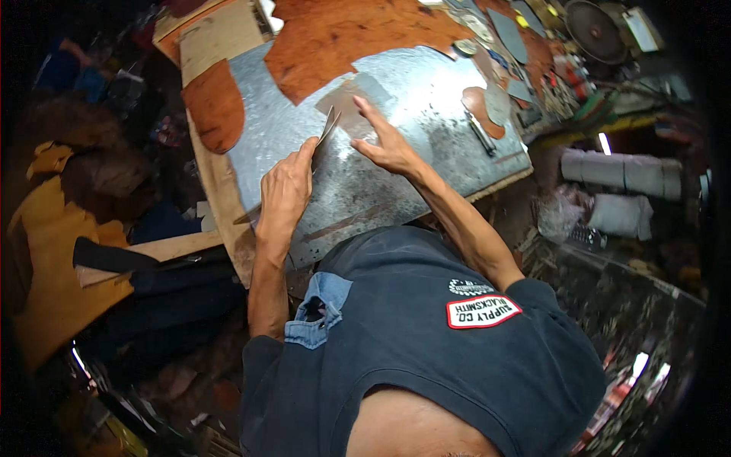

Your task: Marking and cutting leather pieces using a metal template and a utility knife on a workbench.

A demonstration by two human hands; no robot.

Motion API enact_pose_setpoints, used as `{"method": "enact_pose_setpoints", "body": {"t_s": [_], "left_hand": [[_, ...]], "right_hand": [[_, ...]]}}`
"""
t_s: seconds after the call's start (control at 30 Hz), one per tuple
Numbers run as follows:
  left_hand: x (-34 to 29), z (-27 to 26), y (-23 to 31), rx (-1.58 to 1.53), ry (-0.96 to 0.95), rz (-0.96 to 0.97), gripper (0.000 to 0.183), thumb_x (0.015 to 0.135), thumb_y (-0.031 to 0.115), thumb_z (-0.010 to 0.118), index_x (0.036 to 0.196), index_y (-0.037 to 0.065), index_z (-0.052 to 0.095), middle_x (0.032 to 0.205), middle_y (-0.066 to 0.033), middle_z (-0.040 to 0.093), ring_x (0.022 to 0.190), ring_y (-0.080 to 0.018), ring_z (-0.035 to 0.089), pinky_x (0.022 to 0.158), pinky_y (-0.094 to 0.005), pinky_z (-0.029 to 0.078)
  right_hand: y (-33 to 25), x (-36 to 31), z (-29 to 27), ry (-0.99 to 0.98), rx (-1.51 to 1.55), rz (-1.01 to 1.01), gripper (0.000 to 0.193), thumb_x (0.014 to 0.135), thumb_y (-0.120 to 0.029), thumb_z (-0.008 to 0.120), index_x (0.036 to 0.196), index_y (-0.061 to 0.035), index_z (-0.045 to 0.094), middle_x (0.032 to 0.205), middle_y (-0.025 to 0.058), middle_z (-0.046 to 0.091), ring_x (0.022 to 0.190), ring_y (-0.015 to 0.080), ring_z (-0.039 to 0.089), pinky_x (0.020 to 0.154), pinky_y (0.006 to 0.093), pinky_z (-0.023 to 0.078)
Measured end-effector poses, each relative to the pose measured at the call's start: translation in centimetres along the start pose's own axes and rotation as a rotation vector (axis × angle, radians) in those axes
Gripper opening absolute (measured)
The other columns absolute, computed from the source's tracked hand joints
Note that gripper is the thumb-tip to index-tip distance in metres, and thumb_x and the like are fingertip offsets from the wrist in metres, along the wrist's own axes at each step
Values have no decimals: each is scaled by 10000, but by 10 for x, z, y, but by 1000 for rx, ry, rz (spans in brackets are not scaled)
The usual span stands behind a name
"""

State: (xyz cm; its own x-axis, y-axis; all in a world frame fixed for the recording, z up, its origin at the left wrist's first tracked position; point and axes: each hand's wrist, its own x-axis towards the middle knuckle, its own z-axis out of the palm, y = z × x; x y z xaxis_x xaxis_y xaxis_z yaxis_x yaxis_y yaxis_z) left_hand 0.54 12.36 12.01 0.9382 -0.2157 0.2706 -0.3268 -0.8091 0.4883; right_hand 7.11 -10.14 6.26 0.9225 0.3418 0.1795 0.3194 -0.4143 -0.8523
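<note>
My left hand (286, 186) is closed around a slim metal tool with two pointed legs (328, 126), like scissors or dividers. Its tips point away from me, spread slightly apart. Just beyond and beside them lies a thin brownish-grey flat piece (339, 99) on the metal-topped table (327, 206). Over the right side of that piece, my right hand (387, 143) has its thumb and fingers apart and holds nothing. Whether its fingertips touch the piece, I cannot tell.
A large brown leather hide (335, 38) covers the table's far side. A rounded leather piece (215, 107) lies at the left edge. Toward the right rest a dark cylindrical tool (480, 135) and small leather cutouts (497, 104). Clutter and a round disc (595, 30) fill the far right.
</note>
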Motion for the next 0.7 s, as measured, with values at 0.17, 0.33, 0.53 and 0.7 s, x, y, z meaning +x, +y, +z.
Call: {"method": "enact_pose_setpoints", "body": {"t_s": [0.17,0.33,0.53,0.7], "left_hand": [[4,21,-4,74,-66,107,348,885,26,546,1229,76,557,825,-174,659,732,-364,661,647,-463,527],[18,21,5,95,-72,130,290,891,39,527,1173,90,567,812,-194,664,726,-389,659,629,-493,517],[14,21,4,90,-105,48,309,880,24,541,1188,45,560,950,-226,653,833,-419,632,712,-496,494],[18,20,10,67,-163,126,278,870,25,552,1147,42,563,960,-219,651,854,-418,629,720,-493,487]], "right_hand": [[25,12,5,-88,166,-58,703,817,-129,579,1474,-41,344,1473,169,415,1331,243,419,1113,376,324],[32,10,1,-74,206,-16,271,881,-147,637,1110,-7,607,1014,105,631,1001,190,587,918,335,467],[-6,-15,12,53,291,85,363,863,-136,567,1176,41,522,1097,177,613,1057,290,575,967,378,445],[32,-25,17,-62,686,69,341,851,-50,476,1175,10,562,1042,23,606,971,133,535,893,289,441]]}}
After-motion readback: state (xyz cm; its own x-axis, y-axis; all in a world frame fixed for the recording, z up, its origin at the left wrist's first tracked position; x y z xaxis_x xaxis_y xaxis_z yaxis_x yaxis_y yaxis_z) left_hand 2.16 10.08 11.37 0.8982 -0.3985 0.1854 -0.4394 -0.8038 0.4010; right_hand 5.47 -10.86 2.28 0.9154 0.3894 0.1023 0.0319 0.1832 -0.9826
